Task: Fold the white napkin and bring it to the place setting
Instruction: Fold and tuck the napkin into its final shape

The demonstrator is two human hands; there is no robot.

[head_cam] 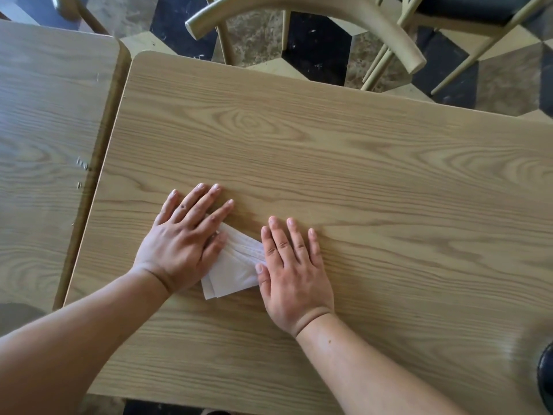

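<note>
Both hands lie flat, palms down, fingers spread: left hand point(182, 241) left of centre, right hand point(291, 275) just beside it, forearms bare.

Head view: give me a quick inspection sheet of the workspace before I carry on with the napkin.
Surface: wooden table, wood-grain top; a second table stands beside it on the left, with a narrow gap between them.
Job's things: white napkin, partly folded, flat on the table between the hands; no place setting seen.
Clutter: dark round object cut off at the right edge; cannot tell what it is.
Grippers: left hand flat, pressing the napkin's left part; right hand flat, on its right edge.
Cables: nothing seen.
Surroundings: chair beyond the far edge; patterned tile floor.
</note>
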